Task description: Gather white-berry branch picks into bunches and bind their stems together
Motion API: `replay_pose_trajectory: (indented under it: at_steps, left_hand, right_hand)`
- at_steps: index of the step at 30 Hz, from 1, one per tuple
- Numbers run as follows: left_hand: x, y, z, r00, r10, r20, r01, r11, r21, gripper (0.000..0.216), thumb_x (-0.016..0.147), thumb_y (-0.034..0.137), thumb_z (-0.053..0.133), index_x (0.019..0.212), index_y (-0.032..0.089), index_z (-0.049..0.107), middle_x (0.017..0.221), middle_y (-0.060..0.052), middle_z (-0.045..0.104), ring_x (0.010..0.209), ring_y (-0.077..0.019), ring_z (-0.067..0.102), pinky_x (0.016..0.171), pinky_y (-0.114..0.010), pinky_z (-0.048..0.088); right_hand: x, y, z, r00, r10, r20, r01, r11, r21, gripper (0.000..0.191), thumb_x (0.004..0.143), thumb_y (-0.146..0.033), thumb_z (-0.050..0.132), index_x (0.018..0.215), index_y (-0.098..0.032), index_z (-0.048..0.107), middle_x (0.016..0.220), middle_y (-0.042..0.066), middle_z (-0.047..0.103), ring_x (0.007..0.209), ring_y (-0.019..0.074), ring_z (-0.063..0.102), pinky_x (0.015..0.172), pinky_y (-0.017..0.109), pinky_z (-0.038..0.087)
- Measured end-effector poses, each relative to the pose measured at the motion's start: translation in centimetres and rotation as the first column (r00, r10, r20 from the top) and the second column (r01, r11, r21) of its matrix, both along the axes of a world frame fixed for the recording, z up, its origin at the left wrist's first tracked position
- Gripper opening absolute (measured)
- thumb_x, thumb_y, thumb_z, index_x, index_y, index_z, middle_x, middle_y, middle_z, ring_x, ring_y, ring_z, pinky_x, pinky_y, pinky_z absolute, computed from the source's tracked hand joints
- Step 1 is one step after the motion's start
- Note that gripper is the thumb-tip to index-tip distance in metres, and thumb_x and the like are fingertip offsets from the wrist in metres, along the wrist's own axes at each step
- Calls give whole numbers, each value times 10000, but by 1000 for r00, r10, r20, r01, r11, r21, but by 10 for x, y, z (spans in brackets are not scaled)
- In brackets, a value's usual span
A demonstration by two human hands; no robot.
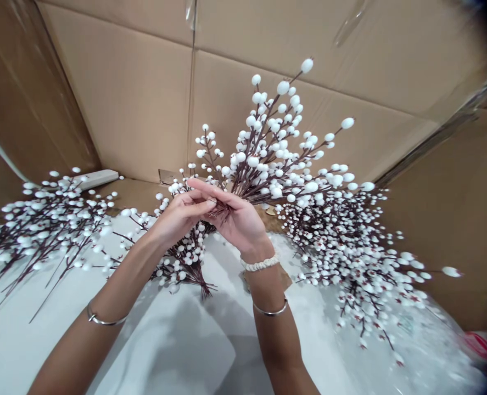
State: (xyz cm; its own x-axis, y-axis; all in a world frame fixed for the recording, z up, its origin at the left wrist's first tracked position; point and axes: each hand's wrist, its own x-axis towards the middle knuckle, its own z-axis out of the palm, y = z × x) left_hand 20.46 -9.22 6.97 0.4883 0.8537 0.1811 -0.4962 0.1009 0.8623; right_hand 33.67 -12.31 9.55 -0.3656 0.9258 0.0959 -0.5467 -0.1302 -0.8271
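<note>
Fingers [210, 189] of left hand [181, 216] and right hand [239, 219] are pinching the dark stems of a white-berry spray [263, 159] — above a white sheet [156, 351]. Other sprays [350, 258] are lying loose at both sides.

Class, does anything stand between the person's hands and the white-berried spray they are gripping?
Nothing visible does: the left hand and right hand meet directly on the dark stems of the white-berried artificial spray.

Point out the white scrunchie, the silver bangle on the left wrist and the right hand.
white scrunchie [260, 263]: head view, middle of its band.
silver bangle [105, 323]: head view, front of the hoop.
right hand [239, 219]: head view, middle of the hand.
</note>
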Motion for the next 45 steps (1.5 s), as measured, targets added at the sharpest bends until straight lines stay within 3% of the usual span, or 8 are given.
replay_pose_trajectory:
  at_steps: [10, 16, 22, 28, 31, 34, 40, 45]
  left_hand:
    - [18, -11, -1, 986, 88, 143, -87, 996, -9, 313, 629, 295, 894, 724, 119, 653, 723, 4, 595, 700, -92, 559, 659, -185, 445]
    - [22, -16, 0, 971, 133, 198, -127, 991, -44, 308, 609, 274, 904, 760, 126, 680, 728, 11, 583, 698, -83, 545, 679, -174, 453]
    - [14, -11, 1, 978, 18, 208, -8, 999, -52, 267, 589, 208, 901, 667, 115, 664, 717, -1, 578, 706, -97, 554, 668, -177, 461]
    - [9, -10, 4, 976, -84, 199, 87, 996, -7, 274, 648, 242, 871, 623, 89, 645, 654, -11, 527, 654, -101, 495, 629, -200, 423]
    - [8, -11, 5, 970, -119, 212, 126, 992, -20, 270, 659, 265, 872, 673, 77, 678, 661, -19, 538, 644, -100, 493, 618, -205, 421]
    - [9, -12, 4, 954, -151, 258, 170, 984, -54, 264, 662, 270, 876, 735, 84, 703, 684, -17, 555, 645, -95, 506, 606, -195, 429]
    - [11, -9, 0, 937, -119, 330, 172, 976, -136, 221, 677, 224, 869, 761, 127, 689, 699, 4, 591, 628, -69, 534, 550, -160, 416]
    - [10, -7, 0, 952, -83, 294, 120, 986, -112, 249, 678, 258, 871, 790, 137, 684, 661, 6, 576, 596, -69, 516, 533, -157, 422]
  right_hand:
    - [-3, -4, 4, 995, -92, -40, 91, 996, -23, 347, 899, -180, 443, 968, -189, 783, 1065, 3, 751, 909, 76, 649, 747, 108, 516]
    - [-7, -7, 6, 989, -144, -41, 144, 990, -1, 325, 889, -193, 465, 952, -203, 784, 1173, -3, 731, 1096, 94, 627, 912, 131, 504]
    - [-8, -8, 9, 990, -140, -16, 140, 990, -19, 345, 876, -170, 443, 968, -185, 775, 1199, 21, 722, 1168, 108, 614, 981, 165, 497]
    - [-5, -11, 11, 994, -104, -26, 104, 995, 2, 347, 862, -157, 445, 981, -190, 769, 1181, 5, 730, 1049, 114, 661, 877, 166, 549]
    - [-4, -12, 12, 995, -99, -10, 98, 995, -13, 345, 843, -154, 457, 998, -190, 763, 1091, 6, 757, 993, 117, 681, 847, 172, 561]
    - [-4, -11, 12, 992, -123, 13, 123, 992, -10, 349, 824, -152, 462, 994, -190, 764, 1041, 8, 767, 1062, 132, 668, 890, 193, 559]
    - [-4, -12, 12, 992, -128, 0, 128, 991, 29, 345, 788, -129, 483, 941, -207, 782, 1211, -18, 720, 1267, 123, 555, 1024, 185, 492]
    - [-3, -14, 12, 995, -97, -20, 97, 995, 4, 367, 762, -116, 478, 937, -210, 787, 1196, -24, 725, 1248, 124, 574, 998, 176, 511]
